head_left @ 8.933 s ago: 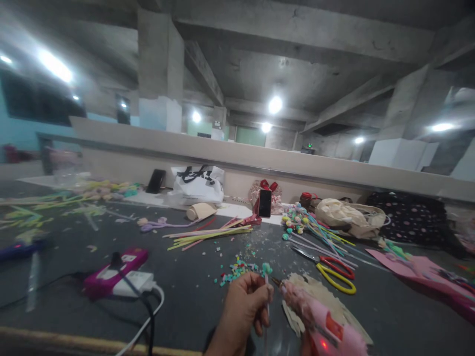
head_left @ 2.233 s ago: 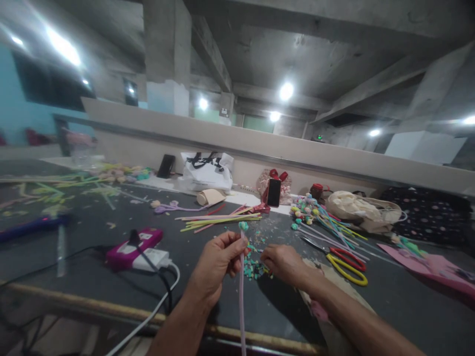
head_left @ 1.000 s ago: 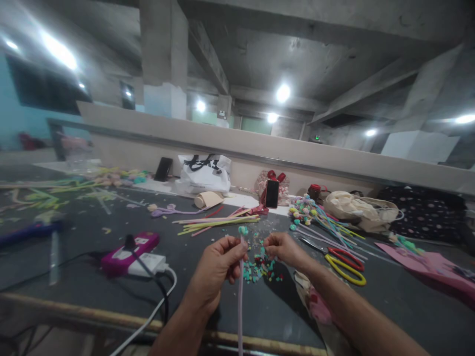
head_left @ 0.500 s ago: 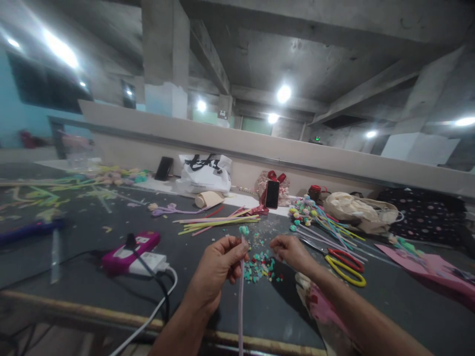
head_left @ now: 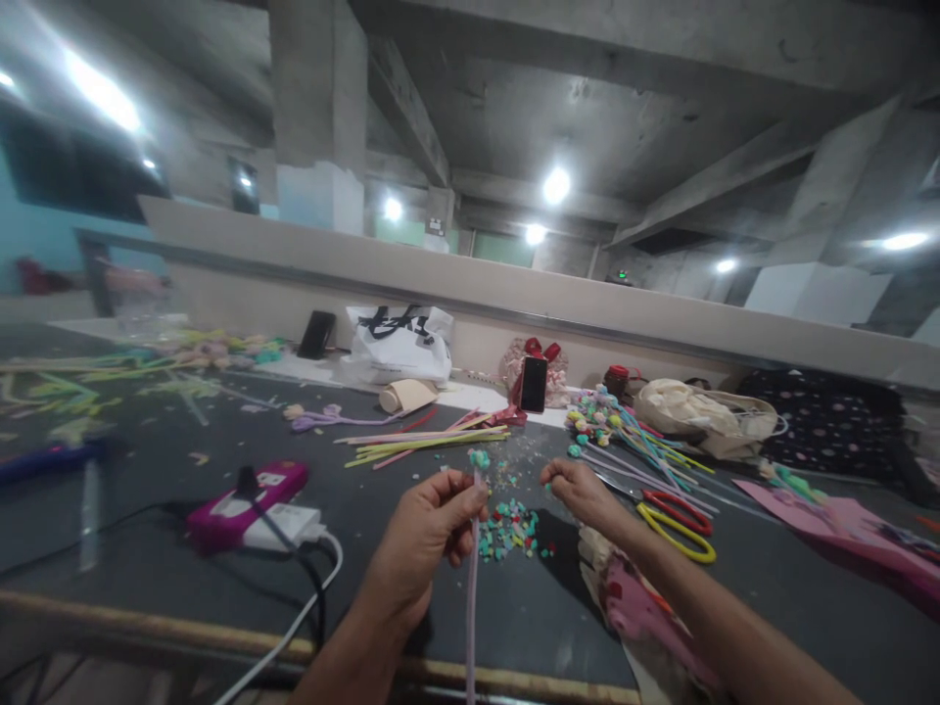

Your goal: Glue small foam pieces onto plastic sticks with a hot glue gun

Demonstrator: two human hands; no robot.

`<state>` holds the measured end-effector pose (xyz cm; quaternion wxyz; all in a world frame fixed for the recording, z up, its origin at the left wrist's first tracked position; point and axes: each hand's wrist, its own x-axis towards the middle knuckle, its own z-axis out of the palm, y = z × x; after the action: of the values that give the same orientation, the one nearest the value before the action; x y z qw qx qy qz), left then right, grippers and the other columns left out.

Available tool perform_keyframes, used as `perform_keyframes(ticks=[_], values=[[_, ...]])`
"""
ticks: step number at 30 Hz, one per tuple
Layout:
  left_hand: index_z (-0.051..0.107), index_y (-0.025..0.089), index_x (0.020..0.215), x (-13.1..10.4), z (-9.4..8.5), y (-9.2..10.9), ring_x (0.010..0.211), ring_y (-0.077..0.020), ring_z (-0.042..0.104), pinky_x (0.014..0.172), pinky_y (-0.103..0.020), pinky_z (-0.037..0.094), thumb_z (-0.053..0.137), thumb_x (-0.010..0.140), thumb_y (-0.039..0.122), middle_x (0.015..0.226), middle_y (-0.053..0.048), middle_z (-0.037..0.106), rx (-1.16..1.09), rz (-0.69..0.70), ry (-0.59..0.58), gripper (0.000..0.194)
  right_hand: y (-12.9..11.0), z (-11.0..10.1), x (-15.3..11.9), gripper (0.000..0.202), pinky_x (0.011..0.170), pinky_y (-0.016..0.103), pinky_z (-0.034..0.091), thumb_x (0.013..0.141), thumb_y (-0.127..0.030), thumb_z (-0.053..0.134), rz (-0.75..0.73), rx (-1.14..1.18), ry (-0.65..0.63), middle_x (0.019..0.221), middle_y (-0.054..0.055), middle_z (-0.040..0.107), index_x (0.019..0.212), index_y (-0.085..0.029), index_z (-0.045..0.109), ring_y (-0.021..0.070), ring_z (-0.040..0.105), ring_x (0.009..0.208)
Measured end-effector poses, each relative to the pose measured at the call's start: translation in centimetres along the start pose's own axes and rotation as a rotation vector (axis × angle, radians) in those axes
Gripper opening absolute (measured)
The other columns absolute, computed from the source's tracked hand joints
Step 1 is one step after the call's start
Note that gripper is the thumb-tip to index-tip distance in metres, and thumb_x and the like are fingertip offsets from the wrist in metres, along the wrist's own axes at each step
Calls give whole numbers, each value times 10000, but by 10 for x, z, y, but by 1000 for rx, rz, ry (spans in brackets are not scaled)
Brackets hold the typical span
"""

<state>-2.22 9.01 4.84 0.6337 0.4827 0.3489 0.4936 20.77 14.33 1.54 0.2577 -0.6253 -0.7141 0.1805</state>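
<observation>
A pale lilac stem (head_left: pixel 472 607) with a teal tuft (head_left: pixel 480 458) at its top is pinched by my left hand (head_left: pixel 433 529), upright and running down past the table edge. My right hand (head_left: pixel 580 494) is to the right, apart from the stem, its fingers curled together; a tiny teal bit shows at the fingertips, too small to make out. Between and below the hands lies a scatter of small teal, red and yellow pieces (head_left: pixel 510 529) on the dark table (head_left: pixel 529 627).
Red and yellow-handled scissors (head_left: pixel 676 529) lie right of my right hand, near tufted stems (head_left: pixel 646 441). Yellow and pink sticks (head_left: pixel 426 446) lie ahead. A magenta power block (head_left: pixel 246 504) with cables is at left. A phone (head_left: pixel 534 384) stands at the back.
The whole view has shifted slightly. My right hand is a little further from the stem, its fingers still curled. My left hand keeps its hold on the stem.
</observation>
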Motion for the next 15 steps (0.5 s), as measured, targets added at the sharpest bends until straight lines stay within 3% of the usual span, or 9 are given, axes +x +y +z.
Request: perform_keyframes(ticks=[8, 15], values=[[510, 159, 623, -3, 4, 3, 307, -5, 380, 304, -113, 231, 594, 621, 332, 498, 62, 539, -8, 20, 56, 192, 0, 3, 1, 200, 409, 183, 403, 815, -282, 442, -34, -49, -113, 590, -50, 525, 771, -113, 539, 45, 474, 428], [506, 158, 615, -3, 4, 4, 298, -4, 363, 298, -115, 224, 601, 609, 333, 487, 63, 535, -23, 31, 70, 200, 8, 5, 7, 182, 512, 237, 460, 817, -263, 443, -21, -112, -132, 752, -4, 572, 894, -120, 525, 81, 544, 565]])
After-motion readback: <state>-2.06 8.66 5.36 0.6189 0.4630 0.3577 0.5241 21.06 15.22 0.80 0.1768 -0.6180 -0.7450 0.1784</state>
